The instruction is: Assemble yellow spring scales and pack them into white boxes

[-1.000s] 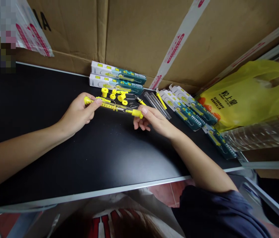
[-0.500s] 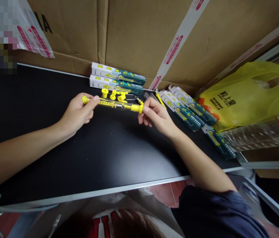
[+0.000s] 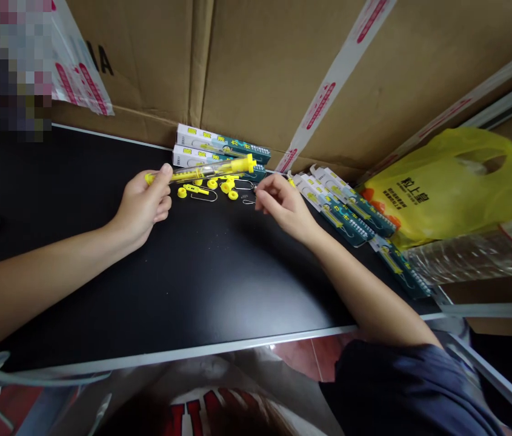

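Observation:
My left hand (image 3: 144, 203) grips one end of a clear tube with yellow caps, a spring scale (image 3: 203, 172), and holds it slanted above the black table (image 3: 183, 272). My right hand (image 3: 280, 203) is off the tube, fingers curled, pinching near a small wire hook (image 3: 249, 200) on the table; what it holds is too small to name. Several loose yellow parts (image 3: 212, 184) and a hooked piece (image 3: 199, 191) lie under the tube.
Two boxed scales (image 3: 219, 145) lie against the cardboard wall (image 3: 260, 66). More boxes (image 3: 346, 206) fan out to the right, beside a yellow plastic bag (image 3: 455, 175) and a clear wrapped bundle (image 3: 474, 254). The table's front edge (image 3: 192, 351) is near me.
My right hand let go of the tube's yellow end and dropped to the table by the wire hook. My left hand lifted the tube, tilting its free end upward.

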Demonstrator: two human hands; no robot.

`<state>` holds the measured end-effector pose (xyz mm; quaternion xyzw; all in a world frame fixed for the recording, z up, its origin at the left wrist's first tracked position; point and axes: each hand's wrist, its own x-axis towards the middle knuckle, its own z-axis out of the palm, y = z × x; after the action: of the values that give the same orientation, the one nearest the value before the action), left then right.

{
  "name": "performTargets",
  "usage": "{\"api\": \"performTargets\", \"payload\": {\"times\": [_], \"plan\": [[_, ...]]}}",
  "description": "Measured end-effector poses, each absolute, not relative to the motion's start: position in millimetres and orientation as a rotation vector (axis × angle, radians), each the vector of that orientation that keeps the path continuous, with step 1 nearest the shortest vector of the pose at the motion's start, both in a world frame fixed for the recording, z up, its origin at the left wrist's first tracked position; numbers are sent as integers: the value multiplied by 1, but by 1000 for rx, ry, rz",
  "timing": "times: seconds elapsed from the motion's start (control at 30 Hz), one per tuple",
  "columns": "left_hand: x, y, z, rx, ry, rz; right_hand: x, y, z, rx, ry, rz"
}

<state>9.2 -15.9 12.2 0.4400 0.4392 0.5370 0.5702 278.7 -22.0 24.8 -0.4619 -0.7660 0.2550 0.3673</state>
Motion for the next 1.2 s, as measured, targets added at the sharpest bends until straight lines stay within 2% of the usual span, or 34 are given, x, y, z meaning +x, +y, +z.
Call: {"api": "performTargets", "payload": {"times": [0.17, 0.37, 0.7, 0.8, 0.97, 1.07, 1.2], "plan": [[8, -14, 16, 992, 1032, 1316, 261, 34, 25, -1312, -2344, 65], [6, -11, 16, 961, 1047, 1334, 226, 87, 24, -1545, -2511, -34], [5, -10, 11, 983, 1019, 1338, 215, 90, 35, -1514, -2522, 149], [6, -11, 11, 1016, 1011, 1338, 237, 67, 39, -1403, -2270, 347], [9, -12, 6, 1087, 1026, 1319, 279, -1, 34, -1185, -1638, 1011], [11, -14, 2, 1145, 1053, 1299, 288, -30, 32, -1142, -1458, 1101], [12, -17, 2, 1214, 1045, 1311, 285, -41, 33, -1075, -1510, 1096]]}}
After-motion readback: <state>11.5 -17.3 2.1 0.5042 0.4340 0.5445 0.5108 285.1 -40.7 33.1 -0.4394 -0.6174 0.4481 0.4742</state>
